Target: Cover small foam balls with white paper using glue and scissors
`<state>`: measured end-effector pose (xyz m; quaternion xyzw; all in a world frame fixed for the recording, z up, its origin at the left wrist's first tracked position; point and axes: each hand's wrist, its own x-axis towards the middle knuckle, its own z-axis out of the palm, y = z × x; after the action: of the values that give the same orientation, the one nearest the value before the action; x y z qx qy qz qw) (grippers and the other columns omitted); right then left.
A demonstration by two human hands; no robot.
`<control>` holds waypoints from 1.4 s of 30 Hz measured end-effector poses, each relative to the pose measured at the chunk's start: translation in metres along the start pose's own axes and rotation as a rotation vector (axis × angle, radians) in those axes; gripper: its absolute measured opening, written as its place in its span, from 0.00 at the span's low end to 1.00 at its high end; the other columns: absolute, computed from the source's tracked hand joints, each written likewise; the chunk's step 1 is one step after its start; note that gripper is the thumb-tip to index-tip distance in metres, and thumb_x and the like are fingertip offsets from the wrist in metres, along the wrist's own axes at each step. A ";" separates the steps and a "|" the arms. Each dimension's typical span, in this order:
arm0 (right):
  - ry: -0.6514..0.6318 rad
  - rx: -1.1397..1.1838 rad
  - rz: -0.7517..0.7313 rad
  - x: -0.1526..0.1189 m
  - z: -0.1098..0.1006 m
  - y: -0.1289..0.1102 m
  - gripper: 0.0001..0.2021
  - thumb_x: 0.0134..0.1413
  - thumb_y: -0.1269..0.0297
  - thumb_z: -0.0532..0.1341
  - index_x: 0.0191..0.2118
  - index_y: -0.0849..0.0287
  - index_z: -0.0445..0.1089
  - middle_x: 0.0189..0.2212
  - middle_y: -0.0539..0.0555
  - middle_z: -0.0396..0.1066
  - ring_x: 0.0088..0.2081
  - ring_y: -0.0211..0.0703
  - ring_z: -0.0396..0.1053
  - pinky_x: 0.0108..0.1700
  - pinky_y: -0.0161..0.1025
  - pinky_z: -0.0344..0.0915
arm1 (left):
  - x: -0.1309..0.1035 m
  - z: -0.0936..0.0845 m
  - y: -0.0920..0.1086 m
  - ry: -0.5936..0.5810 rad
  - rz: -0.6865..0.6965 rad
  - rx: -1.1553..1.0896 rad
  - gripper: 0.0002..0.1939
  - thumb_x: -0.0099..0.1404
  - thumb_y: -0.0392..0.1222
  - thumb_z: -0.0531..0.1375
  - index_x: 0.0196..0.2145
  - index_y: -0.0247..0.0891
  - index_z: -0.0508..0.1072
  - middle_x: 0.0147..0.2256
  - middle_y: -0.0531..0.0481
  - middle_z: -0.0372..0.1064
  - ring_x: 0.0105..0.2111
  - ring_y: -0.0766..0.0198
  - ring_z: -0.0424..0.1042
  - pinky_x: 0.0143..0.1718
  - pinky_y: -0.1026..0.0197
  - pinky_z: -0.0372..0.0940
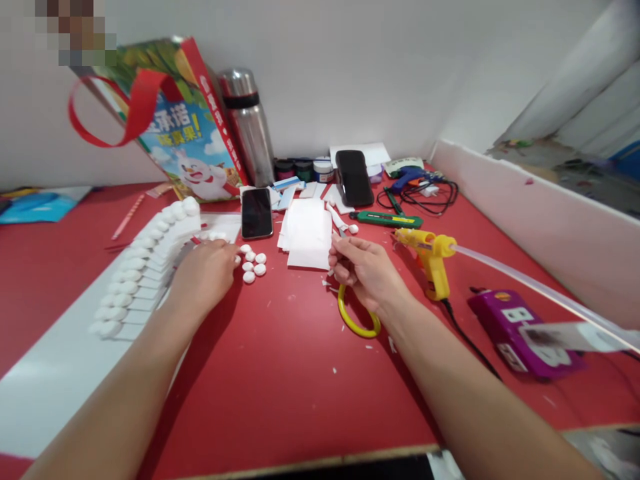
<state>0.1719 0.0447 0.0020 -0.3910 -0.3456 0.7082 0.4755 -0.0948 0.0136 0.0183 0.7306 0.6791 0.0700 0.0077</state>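
Observation:
My left hand is at the left of a small group of flattened white balls. Its fingers are curled and partly hidden, with the tips at the nearest ball. Beyond and left of that hand stands a curved white paper structure, topped with rows of similar white balls, on a white board. My right hand is closed around a pair of scissors with yellow handles; a bit of blade shows above the fingers. Right beside it lies a stack of white paper.
Right of my right hand are a yellow glue gun with a long glue stick, a green utility knife and a purple box. Two phones, a steel flask and a gift bag stand or lie behind. Paper scraps dot the red table.

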 end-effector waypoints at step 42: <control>0.055 -0.048 -0.094 0.002 0.000 0.000 0.13 0.44 0.64 0.74 0.26 0.62 0.69 0.21 0.48 0.72 0.15 0.26 0.57 0.15 0.26 0.54 | -0.016 0.020 0.023 0.161 -0.002 -0.117 0.15 0.65 0.45 0.62 0.48 0.37 0.73 0.43 0.44 0.61 0.38 0.53 0.69 0.41 0.52 0.68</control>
<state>0.1711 0.0460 0.0016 -0.4051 -0.3673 0.6656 0.5079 -0.0705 -0.0020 -0.0002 0.7204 0.6729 0.1680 -0.0042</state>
